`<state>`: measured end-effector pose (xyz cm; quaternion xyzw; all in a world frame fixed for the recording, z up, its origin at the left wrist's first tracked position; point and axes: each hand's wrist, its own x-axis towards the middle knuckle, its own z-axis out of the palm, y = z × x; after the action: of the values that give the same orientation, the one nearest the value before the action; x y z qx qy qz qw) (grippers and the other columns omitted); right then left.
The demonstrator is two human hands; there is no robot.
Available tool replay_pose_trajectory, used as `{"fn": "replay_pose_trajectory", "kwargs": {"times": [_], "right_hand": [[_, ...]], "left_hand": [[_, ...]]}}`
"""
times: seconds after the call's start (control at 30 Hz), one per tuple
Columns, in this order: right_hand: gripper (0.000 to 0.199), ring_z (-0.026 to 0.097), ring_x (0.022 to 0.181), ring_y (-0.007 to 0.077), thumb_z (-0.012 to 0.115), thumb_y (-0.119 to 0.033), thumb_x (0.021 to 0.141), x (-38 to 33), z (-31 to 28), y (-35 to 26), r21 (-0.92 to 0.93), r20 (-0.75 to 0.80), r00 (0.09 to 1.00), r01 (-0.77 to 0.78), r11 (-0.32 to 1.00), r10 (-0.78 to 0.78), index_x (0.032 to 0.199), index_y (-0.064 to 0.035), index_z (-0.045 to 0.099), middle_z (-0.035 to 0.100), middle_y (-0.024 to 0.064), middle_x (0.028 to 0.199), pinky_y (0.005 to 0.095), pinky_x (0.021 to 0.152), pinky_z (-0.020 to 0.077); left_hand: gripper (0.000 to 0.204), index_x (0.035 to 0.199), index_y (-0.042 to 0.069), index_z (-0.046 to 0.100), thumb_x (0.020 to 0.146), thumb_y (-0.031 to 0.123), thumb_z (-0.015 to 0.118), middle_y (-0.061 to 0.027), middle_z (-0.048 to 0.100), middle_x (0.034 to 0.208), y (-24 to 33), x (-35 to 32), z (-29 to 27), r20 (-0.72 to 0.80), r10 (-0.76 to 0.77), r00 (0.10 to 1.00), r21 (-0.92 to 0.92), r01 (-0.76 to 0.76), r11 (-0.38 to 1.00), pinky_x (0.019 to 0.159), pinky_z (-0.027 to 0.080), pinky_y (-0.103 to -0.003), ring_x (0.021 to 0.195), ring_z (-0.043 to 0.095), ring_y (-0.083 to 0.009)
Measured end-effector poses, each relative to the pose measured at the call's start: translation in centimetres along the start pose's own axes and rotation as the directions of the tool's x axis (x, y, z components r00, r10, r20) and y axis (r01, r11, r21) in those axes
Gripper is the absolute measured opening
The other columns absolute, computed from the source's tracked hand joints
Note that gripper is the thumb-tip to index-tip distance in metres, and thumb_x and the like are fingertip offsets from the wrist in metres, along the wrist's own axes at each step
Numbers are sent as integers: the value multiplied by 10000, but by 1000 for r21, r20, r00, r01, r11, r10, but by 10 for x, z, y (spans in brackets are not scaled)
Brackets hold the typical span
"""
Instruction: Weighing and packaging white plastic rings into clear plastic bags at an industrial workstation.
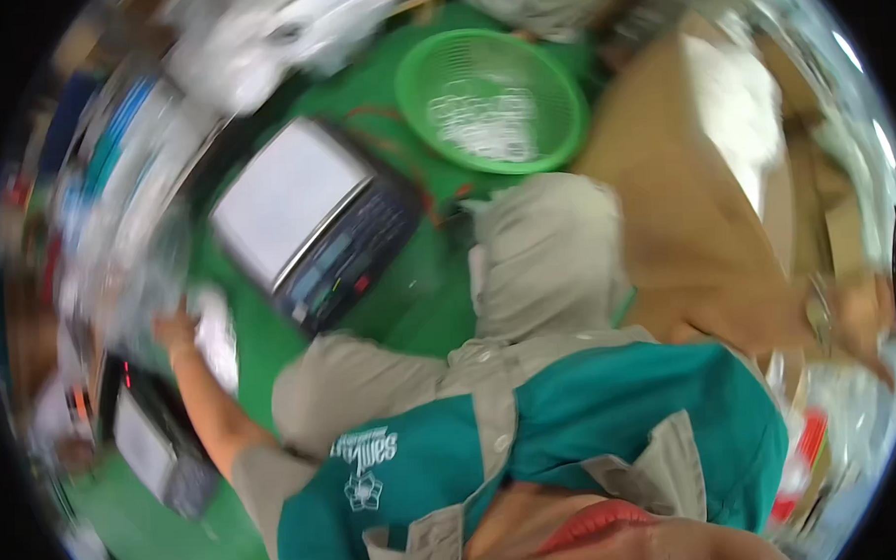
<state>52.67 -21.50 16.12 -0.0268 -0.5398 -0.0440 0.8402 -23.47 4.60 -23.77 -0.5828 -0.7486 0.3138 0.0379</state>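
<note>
My left hand (176, 329) is stretched out to the left, its fingers closed at the edge of a clear plastic bag (142, 291). A white plastic packet (215, 337) lies right beside that hand. On the far right my right hand (862, 315), with a band at the wrist, is smeared by motion over the clear plastic near a large cardboard box (686, 163). Its fingers do not show clearly, and I cannot make out anything in them. In front of me stands a dark weighing scale (292, 206) with a pale flat top.
A green plastic basket (491, 101) at the back holds several white ring-like pieces. The cardboard box has white material (743, 112) in it. A second, smaller scale (158, 448) with red lit digits stands at the left. White plastic bags (272, 49) are heaped at the back left on the green floor (410, 311).
</note>
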Motion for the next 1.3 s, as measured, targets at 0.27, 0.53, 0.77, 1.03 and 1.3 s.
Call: {"fn": "replay_pose_trajectory", "kwargs": {"times": [0.27, 0.53, 0.77, 1.03, 1.3], "right_hand": [[458, 534, 987, 229, 424, -403, 880, -68, 6, 64, -407, -14, 865, -464, 787, 502, 1197, -76, 458, 528, 106, 1150, 307, 706, 494], [236, 579, 786, 125, 470, -213, 897, -113, 30, 97, -444, -18, 477, -792, 420, 879, 908, -15, 598, 624, 86, 952, 248, 674, 473], [203, 572, 768, 90, 491, -199, 888, -144, 39, 120, -636, 38, 235, -744, 205, 971, 945, -33, 594, 627, 45, 947, 220, 665, 456], [187, 563, 774, 87, 476, -197, 895, -167, 41, 154, -647, 41, 158, -749, 147, 987, 911, -49, 588, 622, 58, 950, 220, 668, 437], [172, 551, 744, 79, 497, -188, 886, -203, 51, 163, -673, 89, -35, -739, 34, 995, 891, -40, 586, 626, 36, 908, 228, 669, 447]], "left_hand": [[602, 1238, 437, 417, 690, 394, 662, -109, 41, 1465, 43, -32, -11, 223, -56, 973, -10, 60, 998, 1039, 36, -548, 1349, 7, -300], [483, 1126, 410, 545, 658, 453, 658, -15, 4, 1477, 20, -21, -12, 176, -117, 977, 128, 95, 987, 1050, 29, -522, 1353, -7, -275], [518, 1191, 288, 531, 715, 484, 588, 17, 106, 1467, 14, -25, 9, 278, -61, 959, 147, 20, 989, 1050, -32, -525, 1355, 39, -222], [887, 1388, 305, 115, 704, 358, 678, -99, 74, 1461, -4, -26, 17, -186, -305, 934, -190, 270, 944, 998, 208, -563, 1320, 169, -298], [656, 1367, 328, 211, 800, 106, 457, -177, 282, 1377, -24, -4, -6, -214, -445, 870, -361, 353, 864, 710, 504, -424, 899, 592, -372]]}}
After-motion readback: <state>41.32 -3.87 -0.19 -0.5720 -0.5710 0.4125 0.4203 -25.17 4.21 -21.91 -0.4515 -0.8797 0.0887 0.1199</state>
